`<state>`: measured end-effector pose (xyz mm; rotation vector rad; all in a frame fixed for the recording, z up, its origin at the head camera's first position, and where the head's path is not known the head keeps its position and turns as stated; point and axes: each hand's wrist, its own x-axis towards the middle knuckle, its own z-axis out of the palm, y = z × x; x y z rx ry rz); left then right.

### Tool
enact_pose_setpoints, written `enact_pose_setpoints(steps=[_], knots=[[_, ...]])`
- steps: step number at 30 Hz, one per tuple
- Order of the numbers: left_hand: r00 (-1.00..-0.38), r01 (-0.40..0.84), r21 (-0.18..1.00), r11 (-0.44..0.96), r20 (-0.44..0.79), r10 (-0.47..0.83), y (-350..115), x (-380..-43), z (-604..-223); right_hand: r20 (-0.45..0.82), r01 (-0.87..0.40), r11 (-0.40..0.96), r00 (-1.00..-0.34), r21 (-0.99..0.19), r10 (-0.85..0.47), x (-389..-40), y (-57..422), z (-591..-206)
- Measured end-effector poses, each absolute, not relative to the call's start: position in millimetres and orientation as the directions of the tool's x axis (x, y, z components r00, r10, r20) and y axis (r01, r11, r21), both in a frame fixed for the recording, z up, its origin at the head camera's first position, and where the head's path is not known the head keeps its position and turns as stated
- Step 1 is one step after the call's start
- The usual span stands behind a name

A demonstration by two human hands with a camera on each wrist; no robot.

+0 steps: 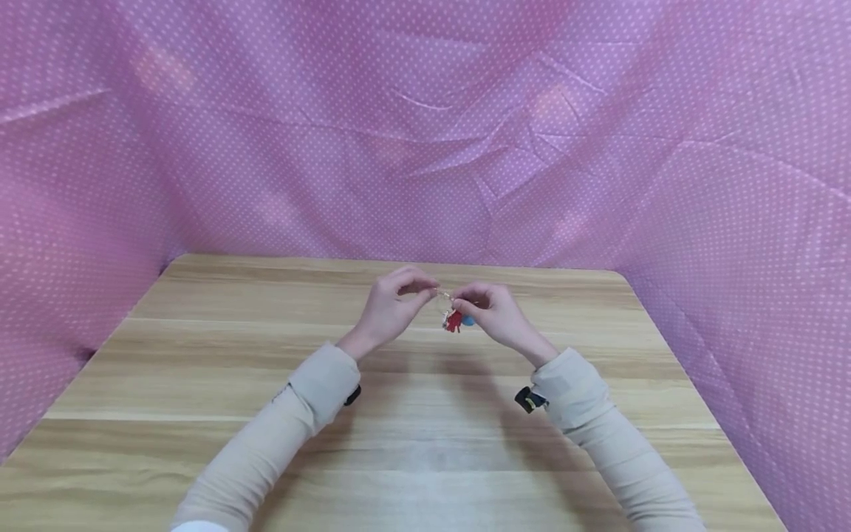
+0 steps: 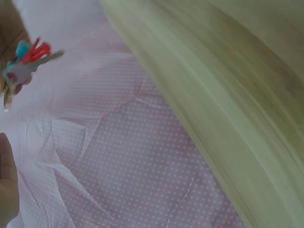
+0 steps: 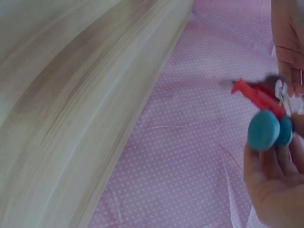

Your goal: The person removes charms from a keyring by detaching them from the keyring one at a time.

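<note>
Above the table, my left hand (image 1: 392, 303) pinches one side of a gold-coloured key ring (image 1: 443, 294) between thumb and fingertips. Opposite it, my right hand (image 1: 495, 314) pinches the ring's other side, close to the things hanging from it. A small red charm (image 1: 454, 321) dangles under the ring beside a blue round piece (image 1: 468, 321). In the left wrist view a key (image 2: 50, 58) sticks out past the red charm (image 2: 35, 51). Two teal discs (image 3: 264, 130) show over my right fingers in the right wrist view. Exactly where each fingertip meets the ring is hidden.
A wood-grain table (image 1: 412, 443) lies beneath both hands. Pink dotted cloth (image 1: 425, 148) hangs behind it and along both sides. Dark straps (image 1: 530, 400) show at the rolled beige cuffs.
</note>
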<state>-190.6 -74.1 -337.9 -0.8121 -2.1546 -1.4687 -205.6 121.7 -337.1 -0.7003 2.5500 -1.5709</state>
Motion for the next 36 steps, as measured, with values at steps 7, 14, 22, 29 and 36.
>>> enact_pose_setpoints(steps=[7,14,22,29,36], knots=[[-0.831,0.556,0.790,0.259,0.540,0.135,-70.9,-190.1,-328.9,0.048,-0.249,0.343,-0.865,-0.906,-0.500,-202.3,128.1,-335.3],[-0.846,0.530,0.804,0.269,0.523,0.103,-70.5,-189.7,-321.5,0.047,-0.209,0.265,-0.859,-0.941,-0.510,-200.7,128.1,-334.6],[-0.945,0.324,0.891,0.319,0.292,0.144,-73.6,-200.8,-330.5,0.022,-0.132,0.192,-0.872,-0.973,-0.490,-200.7,129.7,-337.7],[-0.944,0.307,0.863,0.401,0.220,0.247,-75.2,-194.9,-336.0,-0.025,-0.068,0.184,-0.887,-0.981,-0.460,-202.7,127.7,-339.3],[-0.863,0.456,0.792,0.406,0.283,0.418,-69.5,-187.4,-337.6,0.000,-0.094,0.194,-0.901,-0.976,-0.434,-203.1,126.0,-338.0]])
